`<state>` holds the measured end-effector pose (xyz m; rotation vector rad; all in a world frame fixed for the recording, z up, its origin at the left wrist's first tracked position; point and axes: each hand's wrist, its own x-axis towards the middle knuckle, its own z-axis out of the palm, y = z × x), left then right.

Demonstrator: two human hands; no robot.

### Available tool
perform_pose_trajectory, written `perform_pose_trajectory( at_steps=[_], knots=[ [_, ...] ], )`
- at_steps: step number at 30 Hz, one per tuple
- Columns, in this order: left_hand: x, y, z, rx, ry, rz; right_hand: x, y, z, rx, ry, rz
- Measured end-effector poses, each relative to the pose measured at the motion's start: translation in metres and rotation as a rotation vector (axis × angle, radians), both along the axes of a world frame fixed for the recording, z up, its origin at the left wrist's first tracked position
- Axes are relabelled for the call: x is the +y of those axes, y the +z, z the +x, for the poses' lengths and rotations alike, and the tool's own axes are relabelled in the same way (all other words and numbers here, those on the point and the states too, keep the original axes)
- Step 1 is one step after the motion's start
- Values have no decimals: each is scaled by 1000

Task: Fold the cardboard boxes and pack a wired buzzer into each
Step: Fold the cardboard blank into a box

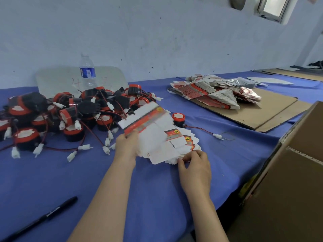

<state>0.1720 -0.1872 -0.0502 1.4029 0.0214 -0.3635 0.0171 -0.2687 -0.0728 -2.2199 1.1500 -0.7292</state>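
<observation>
A fanned stack of flat boxes (162, 147) lies on the bench (52, 180) between both hands. The left hand (127, 145) grips the stack's left edge, where one blurred blank (145, 117) tilts up and away. The right hand (195, 163), fingers curled, pinches the near right corner. Just beyond the stack stands one buzzer (178, 119), its wire trailing right. A buzzer pile (70, 112) sits to the left, more flat boxes (209, 95) far right, and a marker (43, 217) near left.
</observation>
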Motion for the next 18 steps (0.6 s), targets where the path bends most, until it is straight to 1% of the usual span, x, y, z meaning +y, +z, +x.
perform_pose_trajectory(
  at_steps=[2,4,6,10,15,18],
  knots=[
    [-7,-3,-9,-85,-132,146,0,1,0,-7,12,-6],
    [-13,-5,-14,-226,-178,356,1,1,0,4,26,-16],
    [-18,-5,-15,-310,-206,496,1,1,0,16,30,-22],
    [-24,-7,-14,-352,-164,576,1,1,-1,43,35,-45],
    [-27,-9,-7,-322,-128,676,0,0,-1,83,64,-54],
    [-30,-6,-6,-336,-180,692,-3,-2,0,91,62,-61]
  ],
)
